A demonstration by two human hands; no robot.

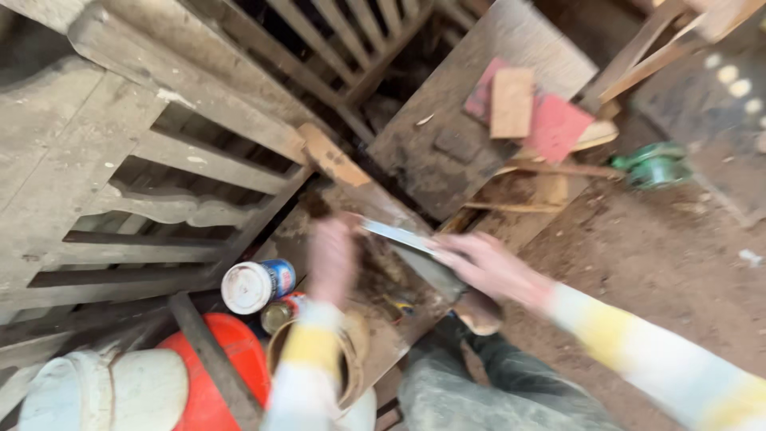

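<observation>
Item, far left of the hands: a white bucket (96, 395) at the lower edge, with an orange-red container (211, 375) just beside it and a dark wooden slat (211, 359) lying across that container.

Item, above these: a grey weathered wooden frame with slats (159, 152), well to the left of the left hand.

Item, just left of the left hand: a tin can lying on its side, white lid toward the camera, blue and red on its wall (255, 285). A second, smaller can (279, 313) lies touching it.

Item: left hand (331, 259), blurred, raised over a dirty wooden board (359, 199); fingers curled, and whether it grips anything cannot be told.

Item, between the hands: a flat, pale metal blade (399, 236), running from beside the left hand to the right hand.

Item: right hand (487, 267), closed on the near end of the blade; sleeve striped white and yellow. The hands stand apart.

Item, above the right hand: a broad grey plank (447, 120) carrying a red flat piece (554, 128) and a small tan wooden block (511, 102).

Item, far right of the right hand: a green object (654, 166) on the earthen floor (654, 263), too blurred to identify.
</observation>
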